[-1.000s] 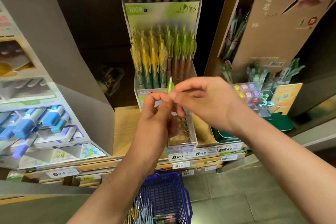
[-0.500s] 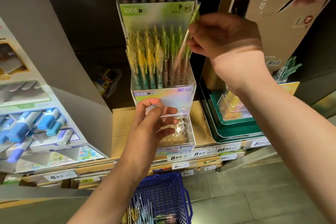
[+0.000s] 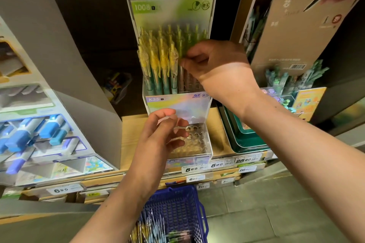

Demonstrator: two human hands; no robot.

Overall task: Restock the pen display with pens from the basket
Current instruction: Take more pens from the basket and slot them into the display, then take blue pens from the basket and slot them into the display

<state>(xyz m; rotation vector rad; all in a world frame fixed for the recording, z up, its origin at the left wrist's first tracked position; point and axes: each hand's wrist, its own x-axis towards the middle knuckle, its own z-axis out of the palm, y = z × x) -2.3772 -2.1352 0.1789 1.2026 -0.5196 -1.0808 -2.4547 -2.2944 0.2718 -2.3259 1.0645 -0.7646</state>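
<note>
Right hand (image 3: pixel 215 65) pinches a green pen (image 3: pixel 187 48) at the pen display (image 3: pixel 205 104); missing its hole could tip neighbouring pens (image 3: pixel 158 61)

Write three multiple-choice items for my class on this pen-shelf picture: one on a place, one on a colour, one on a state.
1. Where is the blue basket?
A hung on the right arm
B on the display's top tier
C low, in front of the wooden shelf

2. What colour are the pens at the right hand?
A green
B red
C black

3. The display's lowest tier is:
A packed with pens
B bare, its holes showing
C lidded

Answers:
1 C, the basket sits below the shelf edge.
2 A, the fingers curl on green pens.
3 B, no pen stands in it.
</note>
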